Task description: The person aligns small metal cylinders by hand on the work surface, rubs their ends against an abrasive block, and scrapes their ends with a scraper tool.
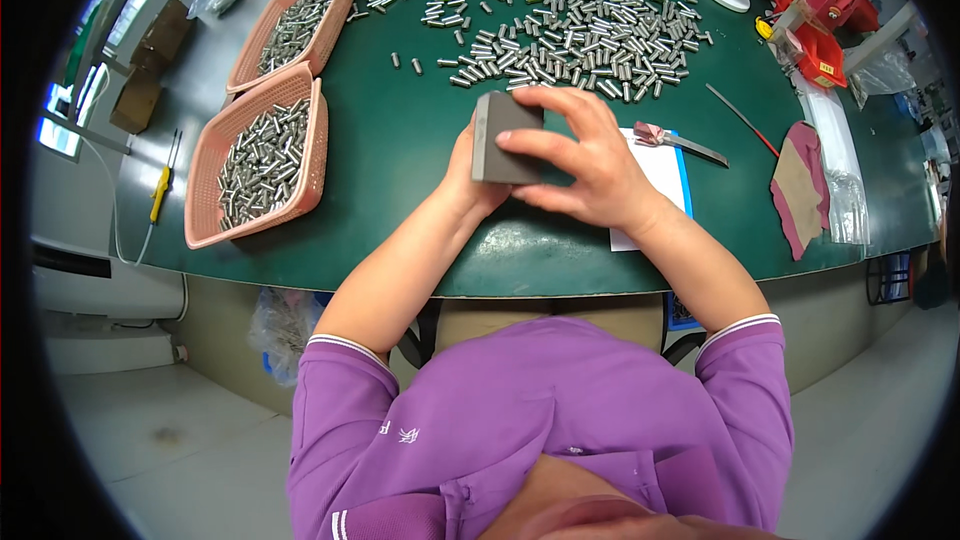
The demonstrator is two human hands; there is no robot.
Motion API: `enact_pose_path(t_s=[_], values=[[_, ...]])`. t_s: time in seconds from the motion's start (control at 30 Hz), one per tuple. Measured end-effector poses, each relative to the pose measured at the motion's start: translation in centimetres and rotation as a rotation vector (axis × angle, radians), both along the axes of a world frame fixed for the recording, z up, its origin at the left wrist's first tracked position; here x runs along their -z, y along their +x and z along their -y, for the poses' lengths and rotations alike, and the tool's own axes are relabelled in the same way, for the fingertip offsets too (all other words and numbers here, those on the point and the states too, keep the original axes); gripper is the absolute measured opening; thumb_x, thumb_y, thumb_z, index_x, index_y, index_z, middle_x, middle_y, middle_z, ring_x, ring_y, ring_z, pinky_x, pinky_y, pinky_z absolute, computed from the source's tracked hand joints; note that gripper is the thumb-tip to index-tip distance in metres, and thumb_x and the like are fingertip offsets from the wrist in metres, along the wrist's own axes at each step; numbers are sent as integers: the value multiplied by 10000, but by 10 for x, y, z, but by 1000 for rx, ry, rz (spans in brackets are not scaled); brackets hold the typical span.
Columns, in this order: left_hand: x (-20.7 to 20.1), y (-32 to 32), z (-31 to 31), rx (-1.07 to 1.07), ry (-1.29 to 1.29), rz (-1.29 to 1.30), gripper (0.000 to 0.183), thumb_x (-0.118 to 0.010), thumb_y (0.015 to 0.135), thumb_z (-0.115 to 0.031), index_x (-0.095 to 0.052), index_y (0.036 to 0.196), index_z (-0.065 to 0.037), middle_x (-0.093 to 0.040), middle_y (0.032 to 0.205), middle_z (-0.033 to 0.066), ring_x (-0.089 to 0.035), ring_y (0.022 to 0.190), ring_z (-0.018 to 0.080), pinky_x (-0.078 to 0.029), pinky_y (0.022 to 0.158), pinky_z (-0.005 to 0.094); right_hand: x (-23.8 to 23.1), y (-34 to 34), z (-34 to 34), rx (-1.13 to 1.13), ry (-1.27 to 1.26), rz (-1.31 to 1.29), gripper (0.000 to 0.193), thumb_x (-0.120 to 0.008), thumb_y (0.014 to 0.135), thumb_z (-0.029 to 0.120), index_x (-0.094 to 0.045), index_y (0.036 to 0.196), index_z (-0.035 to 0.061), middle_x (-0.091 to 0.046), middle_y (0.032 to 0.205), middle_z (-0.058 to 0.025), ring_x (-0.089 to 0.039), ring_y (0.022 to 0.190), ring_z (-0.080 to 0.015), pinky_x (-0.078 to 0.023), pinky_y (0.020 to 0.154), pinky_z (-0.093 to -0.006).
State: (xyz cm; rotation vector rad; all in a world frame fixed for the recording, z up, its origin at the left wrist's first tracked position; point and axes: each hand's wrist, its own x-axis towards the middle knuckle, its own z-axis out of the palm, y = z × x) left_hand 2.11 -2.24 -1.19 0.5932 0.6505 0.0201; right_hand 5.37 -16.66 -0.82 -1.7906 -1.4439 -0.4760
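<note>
Fingers (545,147) of the right hand (605,160) are lying spread well apart over a grey block (512,165): one is touching it near the far end, one is crossing its face, and one is curving by its near end. Whether they are gripping or only resting, I cannot tell. The left hand (468,175) is holding the block from its left side, with its fingers mostly hiding behind it, so how far they are closing is not showing. The block is sitting between both sets of fingers, above the green desk (400,130).

Beyond the fingers, many short metal pins (600,30) are lying scattered. Left of the fingers, a near pink basket (316,145) and a far pink basket (333,15) are holding more pins; farther left, a yellow-handled tool (161,195) is lying. Just right of the right fingers, a white sheet (655,175) is lying partly under the forearm, with a pink-wrapped metal tool (692,146) extending past its edge. Farther right, a red-handled rod (740,118) and a pink-and-tan cloth (800,180) are resting.
</note>
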Motion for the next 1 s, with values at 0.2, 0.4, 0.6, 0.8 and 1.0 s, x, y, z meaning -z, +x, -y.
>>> enact_pose_path(t_s=[0.2, 0.4, 0.6, 0.8, 1.0], values=[[92, 21, -58, 753, -300, 1134, 450, -405, 1017, -513, -571, 1125, -109, -602, 846, 24, -500, 472, 142, -370, 362, 279, -7, 15, 4, 194, 130, 31, 543, -818, 651, 185, -652, 1168, 190, -524, 1344, -126, -519, 1183, -342, -418, 985, -457], [40, -10, -48, 244, 275, 510, 474, -447, 1007, -533, -570, 941, -80, -542, 642, 15, -470, 477, 115, -365, 403, 239, -3, 10, 0, 321, -1, 72, 474, -804, 662, 178, -663, 1115, 158, -546, 1296, -128, -522, 1166, -338, -408, 989, -438], [29, 0, -19, -46, 530, 465, 428, -476, 1013, -492, -548, 928, -79, -476, 637, -16, -437, 501, 79, -338, 425, 232, -5, -6, -3, 204, 54, -136, 486, -812, 676, 233, -654, 1128, 149, -534, 1255, -117, -501, 1118, -320, -439, 951, -417], [39, -7, -39, 26, 657, 536, 376, -487, 1024, -434, -523, 939, -70, -552, 763, 5, -551, 665, 97, -458, 562, 240, 4, 11, 1, 425, -16, -102, 438, -812, 674, 244, -666, 1068, 122, -558, 1208, -101, -501, 1119, -315, -433, 964, -415], [39, -4, -21, -162, 707, 521, 347, -551, 1001, -423, -532, 923, -86, -531, 738, -20, -484, 591, 60, -391, 501, 217, 0, -14, -7, 148, 57, -197, 441, -816, 669, 257, -669, 1067, 138, -542, 1198, -98, -509, 1110, -317, -432, 955, -418]])
